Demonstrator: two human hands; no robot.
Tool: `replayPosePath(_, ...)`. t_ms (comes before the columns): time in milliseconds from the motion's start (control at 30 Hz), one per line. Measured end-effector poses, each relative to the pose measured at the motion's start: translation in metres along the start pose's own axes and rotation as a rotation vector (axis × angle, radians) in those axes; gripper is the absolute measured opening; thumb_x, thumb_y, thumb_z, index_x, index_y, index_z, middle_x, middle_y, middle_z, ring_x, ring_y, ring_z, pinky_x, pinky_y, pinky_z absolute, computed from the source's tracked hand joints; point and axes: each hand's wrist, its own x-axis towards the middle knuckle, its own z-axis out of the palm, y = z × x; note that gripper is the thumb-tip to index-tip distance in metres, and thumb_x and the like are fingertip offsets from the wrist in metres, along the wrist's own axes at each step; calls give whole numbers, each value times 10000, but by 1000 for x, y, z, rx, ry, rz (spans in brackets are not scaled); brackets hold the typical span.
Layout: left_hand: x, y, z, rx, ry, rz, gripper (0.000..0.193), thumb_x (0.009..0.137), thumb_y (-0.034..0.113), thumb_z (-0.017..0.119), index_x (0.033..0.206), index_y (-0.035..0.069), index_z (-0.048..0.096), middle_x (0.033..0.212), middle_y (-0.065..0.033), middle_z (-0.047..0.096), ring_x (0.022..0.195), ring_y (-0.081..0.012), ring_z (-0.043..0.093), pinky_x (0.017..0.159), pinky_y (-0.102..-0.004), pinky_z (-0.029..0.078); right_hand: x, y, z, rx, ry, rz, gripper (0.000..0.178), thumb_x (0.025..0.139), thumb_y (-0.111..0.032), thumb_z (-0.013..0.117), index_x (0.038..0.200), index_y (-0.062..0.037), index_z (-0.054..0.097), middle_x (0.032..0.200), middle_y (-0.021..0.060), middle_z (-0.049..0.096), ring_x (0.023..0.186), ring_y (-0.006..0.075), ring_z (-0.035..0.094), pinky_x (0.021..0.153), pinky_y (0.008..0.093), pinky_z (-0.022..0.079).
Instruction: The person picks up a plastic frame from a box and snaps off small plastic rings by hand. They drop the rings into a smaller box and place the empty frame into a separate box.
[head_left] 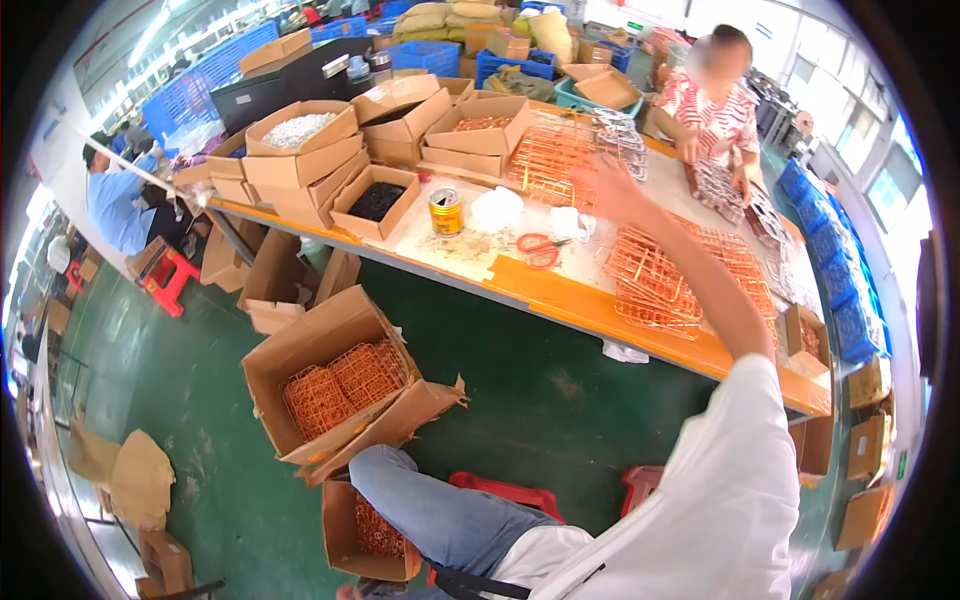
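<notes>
Beyond the orange-handled metal scissors [546, 248], the blurred right hand [608, 188], grip I can't tell, could snag orange wire grids [550, 165] by dipping low.

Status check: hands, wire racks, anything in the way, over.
Right hand blurred by far orange wire racks, grip unclear. Left hand barely visible at lower edge. Red-handled scissors on table, apart from right hand.

Clock centre: red-handled scissors [552, 244], which are lying on the worktable [475, 250]. Orange wire grids [650, 275] are lying piled toward 3 o'clock, more toward 12. Yellow tin [446, 213] is standing toward 10; white bundle [497, 210] is resting nearer, at 10:30. Orange-yellow strip [530, 285] is covering the edge at 6.
</notes>
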Motion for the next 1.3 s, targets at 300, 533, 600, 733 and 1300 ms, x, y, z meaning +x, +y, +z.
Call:
replayPosePath(300,-121,-128,-11,39,505,-141,369,884,204,473,1144,-57,454,1126,-206,467,1010,-292,471,863,-357,391,73,77,72,-51,-4,-93,540,725,-161,638,1213,-33,444,1258,152,440,1159,298,420,988,367,319)
replayPosePath(533,-133,-80,-9,-128,553,-180,512,892,338,420,1309,58,322,1372,-249,164,1264,-381,209,1016,-419,224,48,-269,15,406,197,-1120,181,710,-112,622,871,-48,567,851,79,588,798,251,577,706,362,475)
replayPosePath(600,-118,-73,-7,-145,540,-253,525,878,321,454,1331,99,307,1390,-254,110,1272,-387,199,1021,-423,222,40,-371,53,720,42,-1270,141,731,-139,578,852,-68,567,775,65,560,753,248,573,662,354,476)
replayPosePath(733,-94,-49,-17,-179,422,-250,521,848,273,510,1314,114,342,1400,-238,105,1263,-398,219,1013,-427,240,61,-486,198,817,-458,-902,145,791,-188,539,825,-48,551,792,103,589,719,280,576,641,397,464)
replayPosePath(1300,-46,-9,-43,-159,406,-299,436,744,179,504,1160,56,460,1388,-198,188,1235,-392,247,1009,-446,204,112,-671,610,362,-1353,323,399,915,-361,366,1140,-47,464,1037,150,501,892,225,504,811,374,415)
